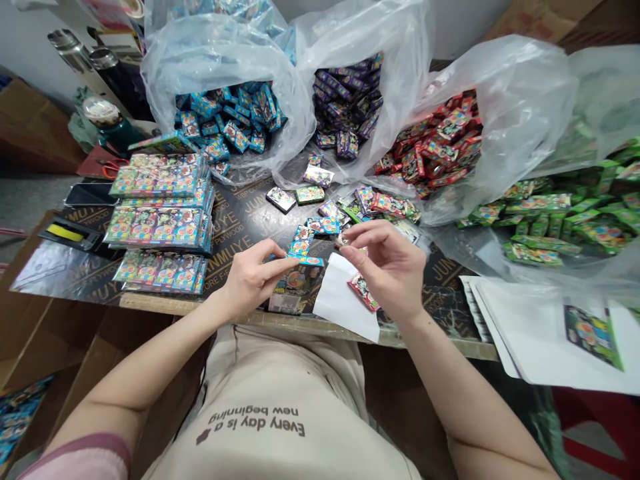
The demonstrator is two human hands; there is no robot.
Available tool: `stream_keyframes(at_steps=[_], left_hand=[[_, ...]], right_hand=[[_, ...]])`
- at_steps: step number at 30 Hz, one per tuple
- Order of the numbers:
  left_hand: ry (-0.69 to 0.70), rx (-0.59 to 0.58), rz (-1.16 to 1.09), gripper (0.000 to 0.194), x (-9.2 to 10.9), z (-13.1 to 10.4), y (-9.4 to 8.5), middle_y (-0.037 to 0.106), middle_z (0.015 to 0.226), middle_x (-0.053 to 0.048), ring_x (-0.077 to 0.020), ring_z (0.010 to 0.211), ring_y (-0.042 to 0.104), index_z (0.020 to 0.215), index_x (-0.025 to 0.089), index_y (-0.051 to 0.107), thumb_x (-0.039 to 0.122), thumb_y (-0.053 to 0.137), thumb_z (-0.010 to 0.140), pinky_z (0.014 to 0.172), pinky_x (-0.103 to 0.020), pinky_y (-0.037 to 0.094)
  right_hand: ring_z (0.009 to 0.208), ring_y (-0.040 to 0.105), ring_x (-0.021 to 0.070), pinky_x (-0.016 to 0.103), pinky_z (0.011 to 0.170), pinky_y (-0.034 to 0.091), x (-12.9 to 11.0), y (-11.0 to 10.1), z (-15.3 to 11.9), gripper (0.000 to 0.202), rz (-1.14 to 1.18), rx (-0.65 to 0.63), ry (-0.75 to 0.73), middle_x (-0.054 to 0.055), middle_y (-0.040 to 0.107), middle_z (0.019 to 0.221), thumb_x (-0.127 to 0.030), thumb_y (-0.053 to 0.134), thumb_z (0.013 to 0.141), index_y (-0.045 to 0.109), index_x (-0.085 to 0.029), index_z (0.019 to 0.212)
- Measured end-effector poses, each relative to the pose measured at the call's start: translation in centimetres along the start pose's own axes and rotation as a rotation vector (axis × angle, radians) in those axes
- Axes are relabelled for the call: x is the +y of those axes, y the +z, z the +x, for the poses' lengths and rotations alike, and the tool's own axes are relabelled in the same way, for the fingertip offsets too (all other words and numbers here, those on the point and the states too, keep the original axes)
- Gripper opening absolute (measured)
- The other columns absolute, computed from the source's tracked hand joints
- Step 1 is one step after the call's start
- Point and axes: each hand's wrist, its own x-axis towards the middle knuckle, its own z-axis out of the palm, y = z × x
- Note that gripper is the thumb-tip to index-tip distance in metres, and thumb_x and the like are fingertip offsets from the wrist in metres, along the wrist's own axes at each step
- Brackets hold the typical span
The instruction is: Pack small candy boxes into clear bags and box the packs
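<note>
1. Head cam looks straight down at the bench edge: a white paper sheet [345, 303] hangs over the near lip, with a red packet [364, 291] lying on it right under the right hand [387, 263].
2. Both forearms come up from the bottom and angle inward, so the hands meet over the table's middle, just apart from each other.
3. Left hand [250, 277] is mostly closed, thumb and fingertips pinching a small blue packet [303, 248] by its edge, held just above the tabletop.
4. Right hand is half curled, fingertips pinched together near the blue packet; can't tell what's in that pinch, too small.
5. Left of the hands sit stacked display cards [160, 223].
6. Past the hands, loose packets [310, 195] are scattered about.
7. Farthest back are clear bags: blue packs [227, 123], purple packs [347, 100], red packs [440, 143], and green packs [565, 213] on the right.
</note>
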Motion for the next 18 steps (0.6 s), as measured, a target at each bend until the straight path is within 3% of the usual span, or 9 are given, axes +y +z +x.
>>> stream_keyframes(at_steps=[3,6,11,18], left_hand=[[-0.055,0.041,-0.067,0.018,0.0,0.1,0.2,0.062,0.081,-0.003,-0.0104,0.071,0.06,0.097,0.021,0.072,0.015,0.056,0.089,0.061,-0.021,0.05],[-0.105,0.095,-0.12,0.012,0.0,0.3,0.5,0.064,0.078,-0.002,-0.0097,0.068,0.061,0.09,0.018,0.072,0.014,0.061,0.086,0.061,-0.02,0.05],[-0.162,0.157,-0.154,0.004,-0.3,0.5,0.6,0.069,0.076,-0.003,-0.0121,0.07,0.066,0.076,0.016,0.066,0.013,0.068,0.079,0.065,-0.023,0.052],[-0.138,0.149,-0.118,0.011,0.0,0.6,0.4,0.068,0.079,-0.004,-0.014,0.073,0.066,0.079,0.016,0.063,0.007,0.059,0.074,0.068,-0.025,0.053]], right_hand=[[0.068,0.061,0.0153,0.031,0.063,0.053,-1.3,-0.1,1.9,0.022,0.091,-0.169,0.099,0.001,0.063,0.073,-0.035,0.073,0.079,0.057,-0.022,0.071],[0.061,0.059,0.0122,0.026,0.058,0.05,-2.0,0.3,3.5,0.028,0.158,-0.363,0.155,-0.003,0.061,0.069,-0.04,0.076,0.075,0.056,-0.022,0.083],[0.065,0.059,0.0116,0.024,0.06,0.045,-2.2,1.4,5.0,0.038,0.069,-0.653,0.086,-0.005,0.058,0.071,-0.028,0.07,0.081,0.047,-0.023,0.111],[0.067,0.057,0.0118,0.024,0.062,0.043,-1.5,3.1,4.4,0.037,-0.026,-0.719,0.05,-0.005,0.057,0.073,-0.015,0.06,0.082,0.043,-0.022,0.115]])
